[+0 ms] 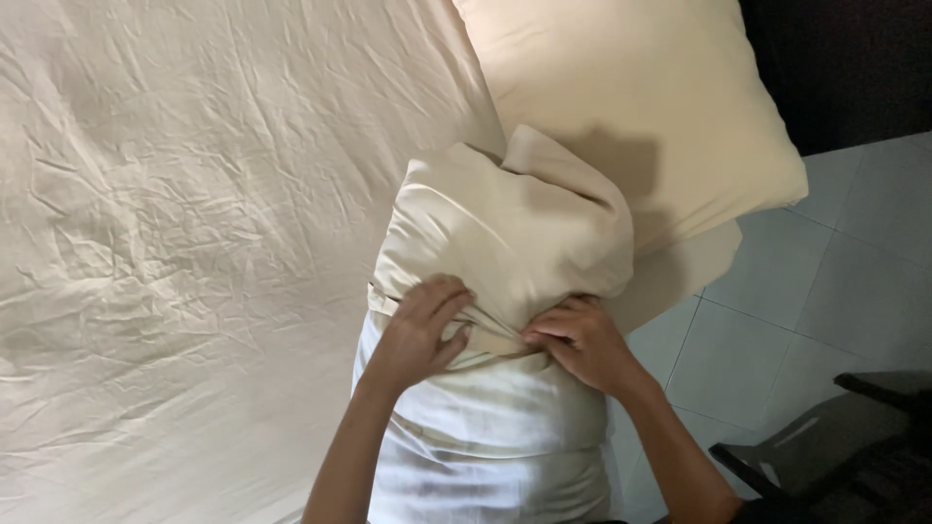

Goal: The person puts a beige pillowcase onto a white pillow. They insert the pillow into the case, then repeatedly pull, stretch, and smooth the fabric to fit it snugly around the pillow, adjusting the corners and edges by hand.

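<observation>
A cream pillowcase (pixel 505 228) is half drawn over a white pillow (pixel 495 437), and both hands meet at its open hem, where the cloth bunches into tight folds. The covered part of the pillow bulges up and away from the grip, with one corner of the case standing in a loose peak at the far end. The bare white part of the pillow runs back from the grip toward the person, between the two forearms.

The left hand (pixel 422 330) lies on the hem with its fingers curled over the gathered cloth, thumb tucked under the fold; its grip is closed on the pillowcase. The right hand (pixel 582 340) sits just beside it, knuckles up, fingertips pinching the same bunched edge, so its grip is closed on the pillowcase too. The two hands are close together, nearly touching at the fingertips.

The pillow rests on a bed covered with a creased cream sheet (pixel 175 243), which spreads out wide to the left of the grip. Beyond the grip and a little to the right lies a second cream pillow (pixel 660 107), partly behind the peak of the case. To the right of the grip, off the bed's edge, is a pale tiled floor (pixel 835 291), and nearer the person a dark chair (pixel 825 446).
</observation>
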